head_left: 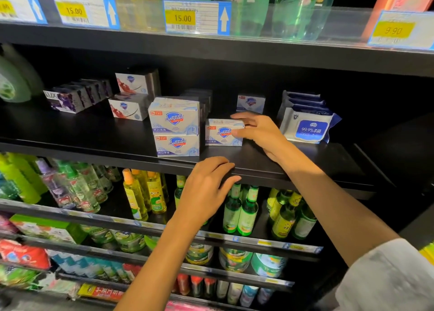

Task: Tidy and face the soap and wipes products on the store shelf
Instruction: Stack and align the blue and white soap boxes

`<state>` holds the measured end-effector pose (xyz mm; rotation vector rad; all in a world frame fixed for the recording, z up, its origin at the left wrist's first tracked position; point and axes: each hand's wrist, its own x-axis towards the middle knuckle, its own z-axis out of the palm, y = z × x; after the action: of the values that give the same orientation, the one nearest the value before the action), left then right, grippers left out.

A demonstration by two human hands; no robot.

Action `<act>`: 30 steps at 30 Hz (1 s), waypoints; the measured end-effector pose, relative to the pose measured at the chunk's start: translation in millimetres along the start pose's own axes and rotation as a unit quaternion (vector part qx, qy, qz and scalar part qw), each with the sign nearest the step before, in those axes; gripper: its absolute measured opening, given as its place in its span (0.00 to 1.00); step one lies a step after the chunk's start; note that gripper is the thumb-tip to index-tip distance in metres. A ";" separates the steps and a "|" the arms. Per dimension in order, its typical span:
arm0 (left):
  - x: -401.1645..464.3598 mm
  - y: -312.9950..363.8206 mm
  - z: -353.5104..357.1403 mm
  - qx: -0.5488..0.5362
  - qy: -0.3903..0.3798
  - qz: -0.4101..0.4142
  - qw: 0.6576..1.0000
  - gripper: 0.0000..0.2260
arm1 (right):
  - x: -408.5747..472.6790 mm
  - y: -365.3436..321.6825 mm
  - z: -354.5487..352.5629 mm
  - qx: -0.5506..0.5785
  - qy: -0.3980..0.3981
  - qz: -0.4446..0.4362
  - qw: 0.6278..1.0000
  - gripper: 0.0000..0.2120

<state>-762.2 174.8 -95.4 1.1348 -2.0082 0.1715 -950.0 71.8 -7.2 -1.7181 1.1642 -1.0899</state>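
Right hand (260, 134) fingers (242, 116) grip soap box (223, 132).

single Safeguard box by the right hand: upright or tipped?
Upright. The soap box stands on the shelf with its printed front facing out, gripped at its right end by the right hand.

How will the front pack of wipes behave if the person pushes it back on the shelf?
The wipes pack looks like a soft, crinkled film pouch, so it would probably bend rather than slide stiffly. It leans on the packs behind, so it may slump.

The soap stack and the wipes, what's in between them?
Head view: one soap box, held by the right hand, sits between the stack and wipes.
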 end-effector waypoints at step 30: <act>33.4 -18.1 -9.4 -0.032 -0.076 -0.007 0.997 0.28 | 145.7 53.5 -43.5 -0.134 0.242 0.094 0.956 0.32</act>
<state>-751.9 146.6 -70.4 1.1514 -2.1222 0.0133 -974.8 -87.4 -9.3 -1.5328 1.8143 -1.3206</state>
